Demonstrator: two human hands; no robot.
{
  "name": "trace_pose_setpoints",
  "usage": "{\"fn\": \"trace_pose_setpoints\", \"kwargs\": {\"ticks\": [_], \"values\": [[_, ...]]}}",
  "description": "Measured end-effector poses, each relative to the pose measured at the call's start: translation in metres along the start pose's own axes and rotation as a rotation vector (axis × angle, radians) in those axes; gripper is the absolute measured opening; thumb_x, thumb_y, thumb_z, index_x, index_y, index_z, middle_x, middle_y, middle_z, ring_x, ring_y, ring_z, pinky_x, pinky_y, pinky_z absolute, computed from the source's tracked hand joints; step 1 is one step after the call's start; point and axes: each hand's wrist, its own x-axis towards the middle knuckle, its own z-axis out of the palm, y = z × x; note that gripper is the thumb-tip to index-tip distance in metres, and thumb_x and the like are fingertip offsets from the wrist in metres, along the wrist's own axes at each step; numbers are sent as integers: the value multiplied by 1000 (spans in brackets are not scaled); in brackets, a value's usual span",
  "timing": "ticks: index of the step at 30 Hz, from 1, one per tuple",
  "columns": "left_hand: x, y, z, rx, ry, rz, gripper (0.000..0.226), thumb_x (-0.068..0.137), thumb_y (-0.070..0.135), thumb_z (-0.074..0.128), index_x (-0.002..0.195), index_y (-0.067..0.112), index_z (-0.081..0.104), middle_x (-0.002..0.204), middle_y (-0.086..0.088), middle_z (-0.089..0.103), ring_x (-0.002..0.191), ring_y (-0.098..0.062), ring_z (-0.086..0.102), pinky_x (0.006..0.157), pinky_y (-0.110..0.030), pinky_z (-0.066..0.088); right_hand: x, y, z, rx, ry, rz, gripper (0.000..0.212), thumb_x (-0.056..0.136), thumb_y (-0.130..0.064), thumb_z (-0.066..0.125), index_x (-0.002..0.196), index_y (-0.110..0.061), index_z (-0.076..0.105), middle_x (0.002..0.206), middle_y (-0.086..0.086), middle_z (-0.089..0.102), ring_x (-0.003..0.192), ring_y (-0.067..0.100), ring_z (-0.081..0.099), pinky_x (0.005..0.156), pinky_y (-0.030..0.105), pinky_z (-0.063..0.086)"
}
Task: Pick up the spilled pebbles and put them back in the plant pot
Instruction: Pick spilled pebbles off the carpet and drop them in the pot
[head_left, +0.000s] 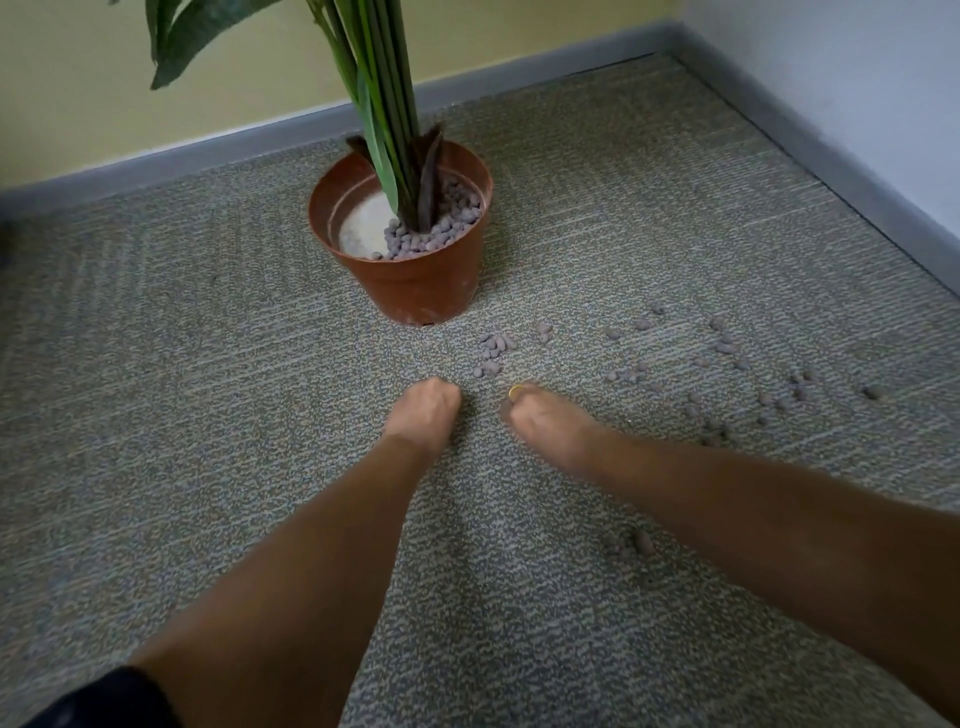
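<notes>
A terracotta plant pot (421, 286) stands on the carpet with a green-stemmed plant (387, 93) in it. Grey-purple pebbles (434, 234) cover the right part of its white filling. Spilled pebbles (493, 351) lie in a small cluster just in front of the pot, and more pebbles (727, 345) are scattered off to the right. My left hand (423, 410) rests knuckles-up on the carpet just short of the cluster, fingers curled under. My right hand (545, 421), with a gold ring, lies beside it, fingers also curled down. What either hand holds is hidden.
Grey-green carpet (208, 364) fills the floor of a room corner, bounded by a grey skirting board (234, 145) at the back and right. A stray pebble (643, 543) lies near my right forearm. A leaf (176, 47) hangs at the upper left.
</notes>
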Motion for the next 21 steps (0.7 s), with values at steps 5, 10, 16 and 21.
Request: {"fn": "trace_pose_setpoints", "kwargs": {"ticks": [5, 10, 16, 21], "values": [[0, 1, -1, -159, 22, -74, 17, 84, -5, 52, 95, 4, 61, 100, -13, 58, 77, -18, 47, 80, -27, 46, 5, 6, -13, 85, -14, 95, 29, 88, 6, 48, 111, -6, 61, 104, 12, 63, 86, 18, 62, 81, 30, 56], [2, 1, -1, -220, -5, -152, 12, 84, 1, 55, 94, 5, 61, 102, -12, 54, 79, -21, 49, 79, -28, 46, 12, 7, -31, 155, 24, 152, 31, 92, 1, 44, 117, -11, 59, 108, 13, 63, 73, 13, 61, 68, 27, 58], [11, 0, -9, -318, -11, -237, 5, 76, 6, 62, 79, 6, 65, 85, -12, 66, 75, -25, 57, 71, -28, 45, 18, -2, -59, 325, 280, 32, 25, 91, -13, 52, 114, -9, 61, 114, 11, 63, 92, 16, 63, 88, 27, 53], [14, -3, -33, -770, 411, -306, 6, 75, 6, 64, 69, 7, 66, 66, -5, 61, 60, -18, 54, 64, -24, 45, 48, -12, -96, 528, 605, 11, 25, 87, -16, 58, 112, -10, 63, 118, 8, 63, 99, 11, 60, 94, 20, 46]]}}
